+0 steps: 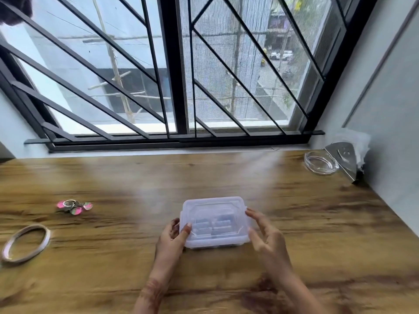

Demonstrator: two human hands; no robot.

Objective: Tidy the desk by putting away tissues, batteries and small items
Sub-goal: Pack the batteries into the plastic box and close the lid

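Observation:
A clear plastic box [214, 220] with its lid on sits on the wooden desk [226, 177], and several batteries show faintly through the lid. My left hand [173, 236] grips the box's left side, thumb pressed on the lid. My right hand [265, 234] touches the box's right edge with loosely spread fingers. A pink and green keychain [74, 206] lies at the left of the desk. A thin ring-shaped band [26, 243] lies near the left edge. At the far right, white tissues [356, 141] stick up from a metal holder [342, 159].
A clear glass ashtray [320, 163] stands next to the metal holder at the back right. A barred window [172, 75] runs along the back edge of the desk. A grey wall [390, 132] closes off the right side.

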